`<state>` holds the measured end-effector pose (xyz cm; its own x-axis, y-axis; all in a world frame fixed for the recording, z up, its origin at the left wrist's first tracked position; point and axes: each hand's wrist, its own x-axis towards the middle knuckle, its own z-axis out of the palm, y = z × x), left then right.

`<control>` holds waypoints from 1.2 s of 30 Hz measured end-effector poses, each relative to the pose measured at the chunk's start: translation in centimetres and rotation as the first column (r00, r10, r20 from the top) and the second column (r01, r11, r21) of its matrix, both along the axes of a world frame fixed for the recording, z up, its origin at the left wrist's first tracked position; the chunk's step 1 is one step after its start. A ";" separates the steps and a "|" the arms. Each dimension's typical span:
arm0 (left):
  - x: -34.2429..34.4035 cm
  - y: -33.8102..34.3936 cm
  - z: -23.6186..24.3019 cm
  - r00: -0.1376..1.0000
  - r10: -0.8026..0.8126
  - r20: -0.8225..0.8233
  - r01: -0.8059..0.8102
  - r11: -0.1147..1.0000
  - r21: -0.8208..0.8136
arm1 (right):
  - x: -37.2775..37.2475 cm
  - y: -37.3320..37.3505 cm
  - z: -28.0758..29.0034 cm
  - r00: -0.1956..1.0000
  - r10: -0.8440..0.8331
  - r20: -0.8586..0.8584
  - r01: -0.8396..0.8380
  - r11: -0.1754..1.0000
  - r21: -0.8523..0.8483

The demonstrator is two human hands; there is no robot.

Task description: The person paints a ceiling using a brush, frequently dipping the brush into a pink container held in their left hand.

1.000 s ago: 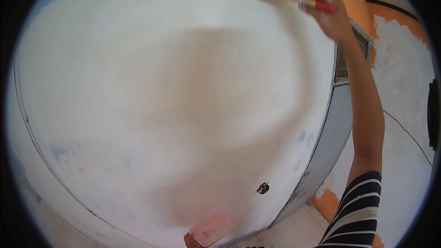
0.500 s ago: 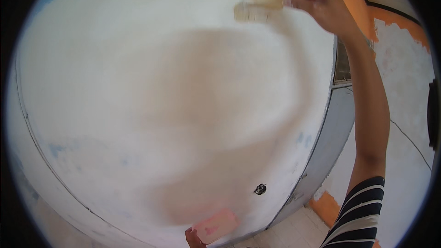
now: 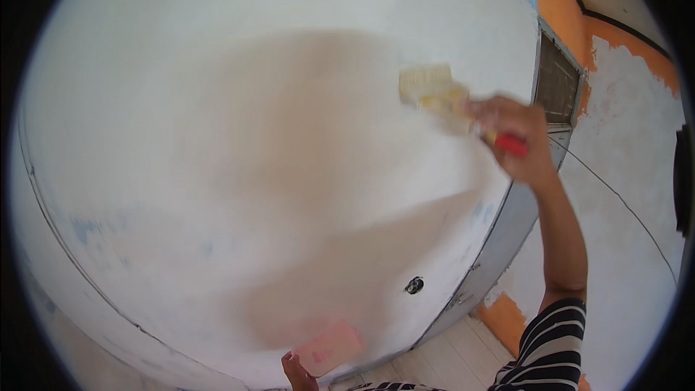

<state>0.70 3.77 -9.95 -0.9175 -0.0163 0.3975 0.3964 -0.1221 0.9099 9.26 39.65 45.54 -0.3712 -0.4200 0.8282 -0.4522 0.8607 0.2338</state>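
Brush [image 3: 428, 87] at the pale wall [image 3: 145, 137], pink container [image 3: 331, 347] held below

At the far left of the frame, a thin dark line [image 3: 71, 261] curves down the wall toward the lower edge, with faint blue patches [image 3: 85, 229] beside its upper stretch. A broad soft shadow [image 3: 311, 116] covers the middle of the wall.

At the lower centre, the left hand [image 3: 299, 373] grips the left end of the pink, rectangular container, which tilts up to the right; how each finger sits is too small to tell. Right of it, 1 round dark hole [image 3: 414, 285] opens in the wall.

Right of centre, in the upper half, the brush points left, its pale bristles wide. Blur hides whether they touch the wall. The right hand [image 3: 515, 134] is closed around the brush's red handle [image 3: 512, 144], fingers wrapped and thumb not clear. Below, a dark sleeve [image 3: 546, 347] with white stripes meets the bare forearm.

Further right stand a grey-framed window [image 3: 557, 76], then another wall [image 3: 622, 166], whitish with ragged orange edges, crossed by 1 thin wire [image 3: 620, 195].
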 end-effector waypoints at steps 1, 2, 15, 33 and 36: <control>-0.2 -0.1 0.3 0.889 -0.282 0.361 0.062 0.855 0.516 | -0.1 -0.8 -2.3 1.000 -0.028 0.007 0.028 1.000 0.006; -0.2 -0.3 1.0 0.883 -0.277 0.379 0.050 0.858 0.510 | 0.1 -1.6 -4.3 0.998 -0.064 0.019 0.064 0.998 0.012; -1.7 -5.8 5.3 0.969 -0.068 -0.239 -0.050 0.889 -0.455 | 0.7 -10.7 -25.0 0.876 0.483 -0.011 -0.313 0.550 -0.774; -2.6 -8.2 8.9 0.944 -0.299 0.138 0.168 0.799 0.577 | -3.1 -20.1 -30.8 0.472 0.652 0.593 -0.192 0.733 -0.653; -2.5 -8.0 9.0 0.946 -0.269 0.180 0.129 0.823 0.553 | -3.6 -21.7 -30.7 0.485 0.548 0.682 -0.213 0.830 -0.515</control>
